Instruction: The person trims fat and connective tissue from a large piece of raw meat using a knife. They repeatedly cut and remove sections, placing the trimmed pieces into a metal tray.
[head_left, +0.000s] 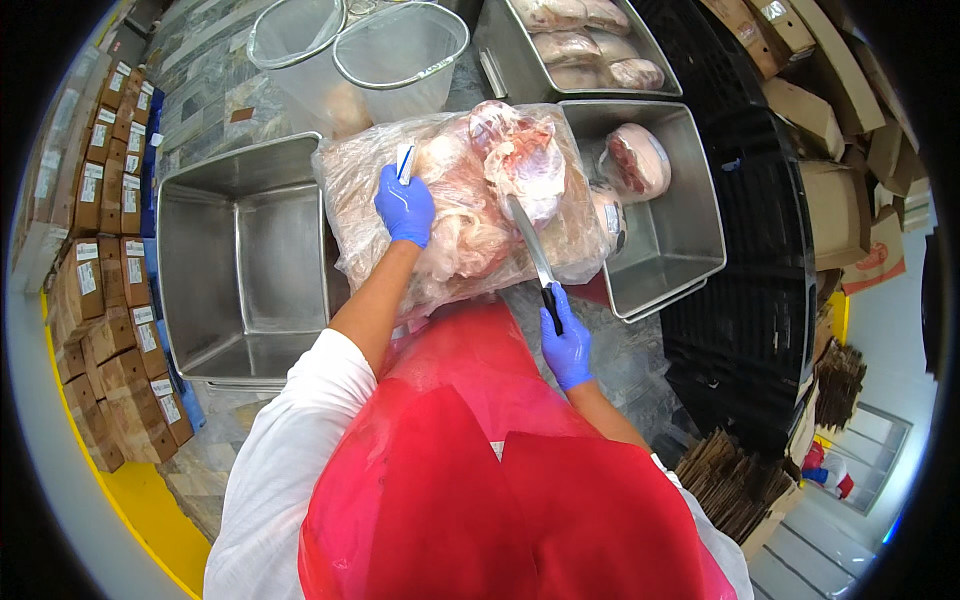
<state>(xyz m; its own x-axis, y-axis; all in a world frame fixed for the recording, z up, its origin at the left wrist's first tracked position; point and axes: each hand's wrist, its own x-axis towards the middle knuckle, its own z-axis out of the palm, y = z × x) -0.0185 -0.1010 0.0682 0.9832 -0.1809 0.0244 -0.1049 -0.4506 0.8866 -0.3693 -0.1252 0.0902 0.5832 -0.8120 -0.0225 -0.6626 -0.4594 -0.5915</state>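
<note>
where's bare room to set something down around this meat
Left bin, beside the plastic: bare where visible. Right bin: bare at the near end, below the round cut. Crowded: the plastic, under meat, knife and left hand.

meat [465, 200] on plastic [350, 190] | first tub [285, 265] left | second tub [665, 250] right

On my remote feed I record violet-blue gloved fingers [388, 187] on the left hand [405, 208] and right hand [567, 348]. The knife [541, 266] shows a silver blade [530, 240] and black handle [551, 308]; the meat [525, 165], mottled pink, red and cream; the small strip [403, 170], white with a blue line. I log a red apron [450, 470], white sleeves [285, 450], silver-grey tubs [200, 260], a black plastic stack [745, 250], and brown cartons [115, 420] bearing white labels [87, 278]. The floor [205, 75] carries grey rectangular tiles in mixed tones.
</note>
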